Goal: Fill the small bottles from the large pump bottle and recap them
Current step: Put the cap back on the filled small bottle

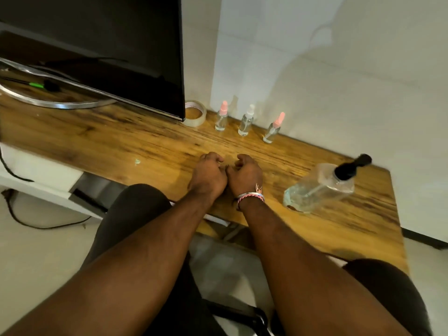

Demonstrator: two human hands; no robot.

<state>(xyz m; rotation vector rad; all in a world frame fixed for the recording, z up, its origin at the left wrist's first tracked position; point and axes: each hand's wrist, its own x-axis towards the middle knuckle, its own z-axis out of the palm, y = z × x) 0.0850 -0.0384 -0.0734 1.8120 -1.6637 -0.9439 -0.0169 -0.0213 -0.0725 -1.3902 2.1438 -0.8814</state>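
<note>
Nothing is held: left hand and right hand rest loosely curled mid-bench; a capped small bottle must be fetched first.

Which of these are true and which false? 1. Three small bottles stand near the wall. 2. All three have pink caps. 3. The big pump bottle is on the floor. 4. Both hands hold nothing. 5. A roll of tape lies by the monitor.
1. True: three small bottles stand in a row by the wall.
2. False: the middle one's cap is white; the outer two are pink.
3. False: the pump bottle stands on the wooden desk, to the right of the hands.
4. True: the left hand and right hand rest on the desk with loosely curled fingers, holding nothing.
5. True: the tape roll lies beside the monitor.
</note>
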